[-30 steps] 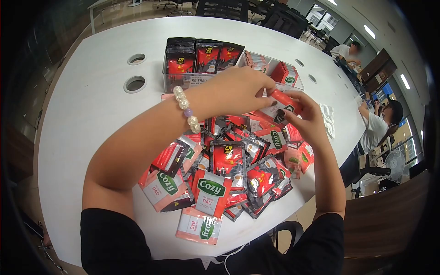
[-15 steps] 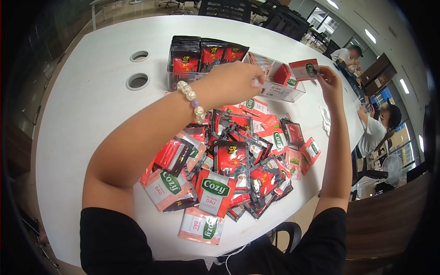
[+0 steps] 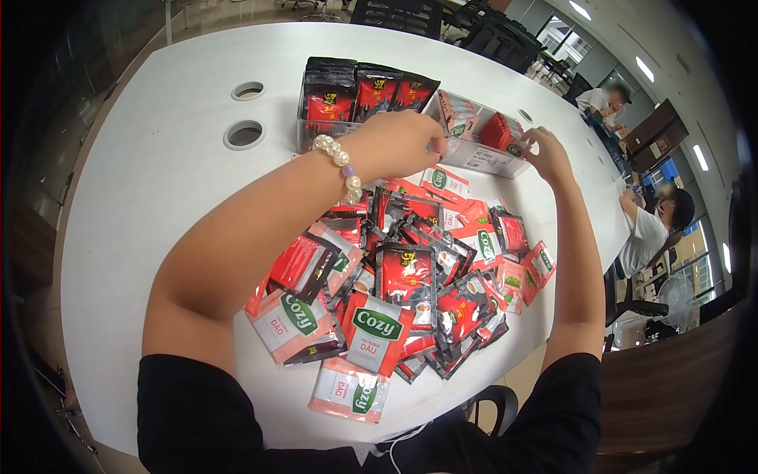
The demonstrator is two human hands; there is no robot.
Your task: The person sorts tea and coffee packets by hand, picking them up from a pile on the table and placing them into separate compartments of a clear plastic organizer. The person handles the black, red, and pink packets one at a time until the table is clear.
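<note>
My left hand (image 3: 401, 144), with a beaded bracelet at the wrist, is closed at the left front edge of a clear divided plastic box (image 3: 483, 158); its fingertips are partly hidden. Pink Cozy tea sachets (image 3: 456, 115) stand in the box's left compartment, red Cozy tea sachets (image 3: 500, 132) in the right one. Beside the box's right end is my right hand (image 3: 548, 156), thumb and forefinger apart, close to the red sachets. In front of both hands spreads a mixed pile of red-black coffee sachets (image 3: 407, 272) and Cozy tea sachets (image 3: 373, 332).
A second clear box holding upright black-red coffee sachets (image 3: 330, 101) stands behind my left forearm. Two round cable holes (image 3: 245, 135) open in the white table (image 3: 174, 189) at left. Two people (image 3: 651, 221) sit at the right, near a fan (image 3: 676, 296).
The red Cozy sachet that my right hand held above the box now sits in the right compartment. My right hand has lowered toward the box, its fingers apart. The view has shifted slightly.
</note>
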